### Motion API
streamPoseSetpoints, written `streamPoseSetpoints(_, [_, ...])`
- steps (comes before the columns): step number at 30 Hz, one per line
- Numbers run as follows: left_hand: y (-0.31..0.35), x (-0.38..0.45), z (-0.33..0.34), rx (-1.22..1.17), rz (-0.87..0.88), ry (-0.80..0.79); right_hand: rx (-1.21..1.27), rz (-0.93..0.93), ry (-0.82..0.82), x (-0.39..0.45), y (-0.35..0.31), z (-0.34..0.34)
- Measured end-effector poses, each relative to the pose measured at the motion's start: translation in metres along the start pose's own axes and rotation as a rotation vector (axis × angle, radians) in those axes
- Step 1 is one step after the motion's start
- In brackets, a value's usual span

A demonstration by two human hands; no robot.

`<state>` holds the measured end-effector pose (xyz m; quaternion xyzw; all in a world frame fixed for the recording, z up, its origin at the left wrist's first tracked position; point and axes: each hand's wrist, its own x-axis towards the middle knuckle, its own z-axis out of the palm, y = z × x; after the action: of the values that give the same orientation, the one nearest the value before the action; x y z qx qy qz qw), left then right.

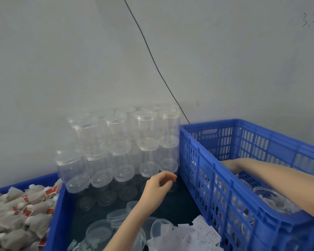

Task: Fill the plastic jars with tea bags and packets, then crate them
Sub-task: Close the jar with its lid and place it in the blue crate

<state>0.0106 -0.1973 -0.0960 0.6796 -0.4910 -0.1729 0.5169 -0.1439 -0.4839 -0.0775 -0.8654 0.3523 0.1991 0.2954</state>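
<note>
Clear plastic jars with lids (127, 142) stand stacked in rows against the wall. My left hand (159, 184) hovers just in front of the lowest row, its fingers loosely curled and holding nothing. My right hand (229, 164) reaches down inside the blue slatted crate (198, 160); its fingers are hidden, so what it holds cannot be told. Filled jars (268, 194) lie in the crate under my right forearm. Tea bags (16, 211) with red tags fill a blue bin at the left. White packets (199, 232) lie in a heap at the bottom centre.
Loose clear lids and open jars (114, 217) lie on the dark surface near my left forearm. A black cable (152, 58) runs down the grey wall behind the crate. The tea-bag bin's blue wall (56, 214) borders the work area on the left.
</note>
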Motion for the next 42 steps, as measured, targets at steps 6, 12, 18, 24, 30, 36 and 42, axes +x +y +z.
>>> streamPoseSetpoints(6, [0.014, -0.005, -0.014, 0.020, 0.013, 0.005, -0.390, 0.106, 0.312, -0.027, -0.046, -0.027])
streamPoseSetpoints(12, [0.027, -0.011, -0.031, 0.067, 0.043, 0.030, -0.554, -0.014, 0.744, -0.079, -0.098, -0.046])
streamPoseSetpoints(18, [0.035, -0.025, -0.043, 0.098, 0.029, 0.034, -0.210, -0.224, 1.030, -0.101, -0.154, -0.029])
streamPoseSetpoints(24, [0.037, -0.043, -0.061, 0.177, 0.051, 0.064, -0.101, -0.496, 1.182, -0.106, -0.219, 0.000])
streamPoseSetpoints(30, [0.038, -0.033, -0.123, 0.256, 0.016, 0.534, -0.149, -0.745, 1.019, -0.090, -0.276, 0.043])
streamPoseSetpoints(36, [0.025, 0.005, -0.195, 0.399, -0.128, 0.848, 0.013, -0.938, 0.702, -0.064, -0.321, 0.086])
streamPoseSetpoints(42, [0.004, 0.036, -0.220, 0.274, -0.362, 0.713, 0.136, -0.938, 0.648, -0.029, -0.326, 0.123])
